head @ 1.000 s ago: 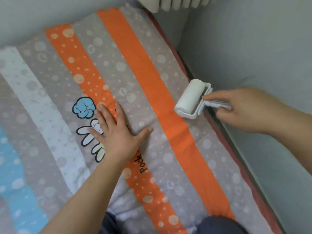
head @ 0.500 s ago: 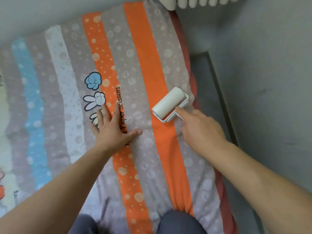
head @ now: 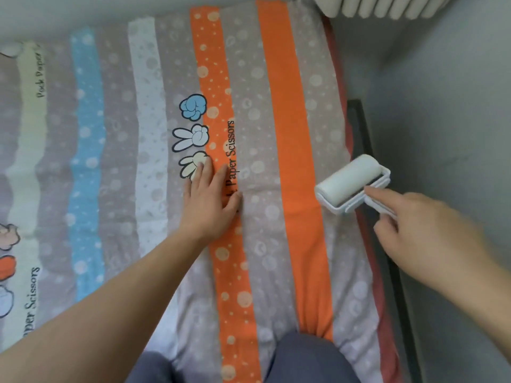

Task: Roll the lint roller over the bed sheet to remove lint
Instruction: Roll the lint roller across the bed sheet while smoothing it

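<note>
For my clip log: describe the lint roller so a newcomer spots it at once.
Find the striped bed sheet and follow its right edge, just past the plain orange stripe. The lint roller sits there, held by the right hand. It is a plain white drum in a white frame, unlike the patterned cloth around it.

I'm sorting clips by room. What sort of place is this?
Most likely a bedroom: a striped bed sheet spread out flat, a white radiator beyond its far end, and a lint roller held in the right hand.
</note>
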The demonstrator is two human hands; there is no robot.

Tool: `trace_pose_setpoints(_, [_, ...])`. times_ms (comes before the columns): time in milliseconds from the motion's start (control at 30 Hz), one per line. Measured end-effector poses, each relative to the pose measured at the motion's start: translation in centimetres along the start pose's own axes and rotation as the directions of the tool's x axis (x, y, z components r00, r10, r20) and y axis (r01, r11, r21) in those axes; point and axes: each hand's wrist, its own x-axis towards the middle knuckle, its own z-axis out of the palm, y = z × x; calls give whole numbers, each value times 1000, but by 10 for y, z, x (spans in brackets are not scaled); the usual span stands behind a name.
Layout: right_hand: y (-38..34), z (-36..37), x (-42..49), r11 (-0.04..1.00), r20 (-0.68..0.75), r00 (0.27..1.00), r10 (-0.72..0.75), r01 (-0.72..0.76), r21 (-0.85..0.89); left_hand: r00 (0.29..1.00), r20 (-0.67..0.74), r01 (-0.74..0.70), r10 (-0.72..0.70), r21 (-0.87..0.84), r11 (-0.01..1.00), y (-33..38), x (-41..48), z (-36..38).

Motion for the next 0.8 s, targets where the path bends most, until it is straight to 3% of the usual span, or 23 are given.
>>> trace_pose_setpoints(67, [-37,-1,20,996,-84,994,-64,70,64,1000,-30,-1,2,36,999,-16,0,-2])
trace_pose_setpoints(167, [-96,8,66,982,-130,983,-129,145,121,994,41,100,-105,108,989,-33,4,-2])
trace_pose_setpoints(333, [-161,32,120,982,-80,984,-158,165,91,992,83,92,-99,82,992,-51,13,4])
trace_pose_setpoints(600, [-104,52,63,994,-26,994,-102,103,44,996,59,58,-60,25,998,-59,11,8])
trace_pose_setpoints(800, [-58,61,11,997,-13,997,-75,74,-28,996,43,76,-79,77,994,-54,10,9])
